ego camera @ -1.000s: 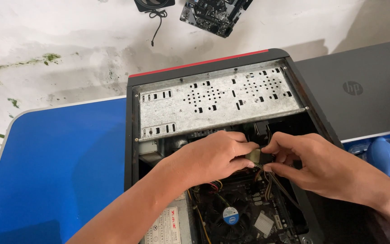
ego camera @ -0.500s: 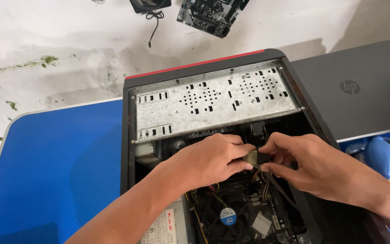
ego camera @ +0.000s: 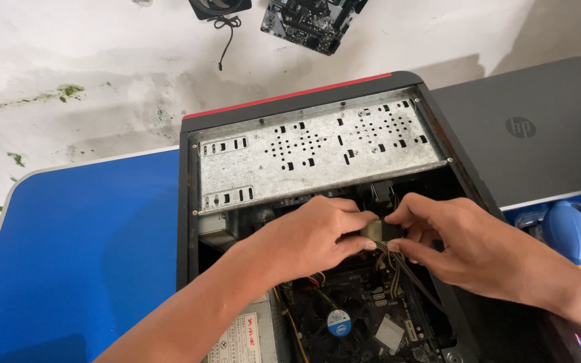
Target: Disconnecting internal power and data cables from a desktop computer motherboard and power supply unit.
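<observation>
1. Right now, in the head view, both my hands are down inside the open computer case (ego camera: 317,144), which lies on its side on the blue table (ego camera: 82,249).
2. My left hand (ego camera: 314,235) is closed around one end of a pale plastic connector (ego camera: 373,232), fingers curled over its top and thumb tucked below.
3. My right hand (ego camera: 469,245) pinches the other end of that connector, with thumb and forefinger meeting on its dark half; the remaining fingers are bent loosely beneath.
4. That connector sits between my two hands, just under the edge of the perforated metal drive cage (ego camera: 317,151) and above the motherboard.
5. A bundle of wires (ego camera: 405,269) trails from it down past my right hand toward the board.
6. I judge the connector to be light and rigid, a small hard shell with smooth sides that could slip. The sound grip is on the plastic body, never on the wires, which are soft and could pull out of their pins.
7. Below my hands I see the round cooler fan (ego camera: 337,321) with its blue centre, and the power supply (ego camera: 240,336) at the lower left of the case.
8. Beside the case on my right lies a closed grey laptop (ego camera: 539,128); against the wall at the top lie a loose circuit board (ego camera: 314,19) and a small fan (ego camera: 218,8).
</observation>
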